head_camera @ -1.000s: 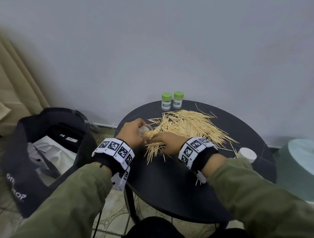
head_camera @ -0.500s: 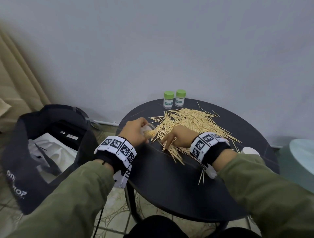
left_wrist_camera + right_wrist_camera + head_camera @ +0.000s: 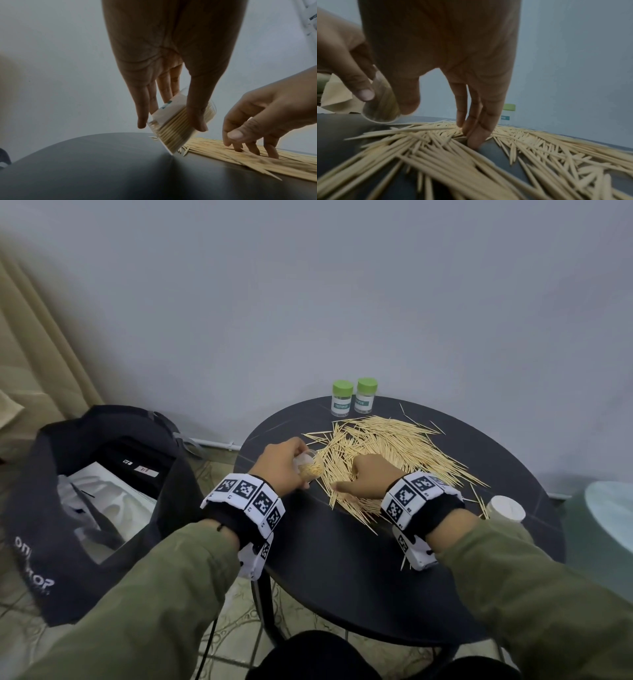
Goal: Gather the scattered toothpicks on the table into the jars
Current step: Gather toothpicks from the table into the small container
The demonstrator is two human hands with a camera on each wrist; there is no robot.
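A clear jar (image 3: pixel 311 468), partly filled with toothpicks, is gripped tilted in my left hand (image 3: pixel 291 465) at the table's left edge. Its mouth faces the pile. In the left wrist view the jar (image 3: pixel 173 128) sits between thumb and fingers, its lower rim near the tabletop. A big pile of toothpicks (image 3: pixel 387 446) covers the middle of the round black table (image 3: pixel 359 570). My right hand (image 3: pixel 359 477) rests on the pile's near-left part, and its fingertips (image 3: pixel 473 139) press down among the toothpicks (image 3: pixel 436 155) with the thumb apart and holding nothing.
Two jars with green lids (image 3: pixel 342 398) (image 3: pixel 366 394) stand at the table's far edge. A white lid (image 3: pixel 506 508) lies at the right edge. A dark open bag (image 3: pixel 85 491) sits on the floor to the left, and a teal round object (image 3: pixel 609 508) to the right.
My right hand left the jar's mouth and moved right onto the pile, where it now presses down. Toothpicks near it have shifted toward me. The left hand keeps holding the jar.
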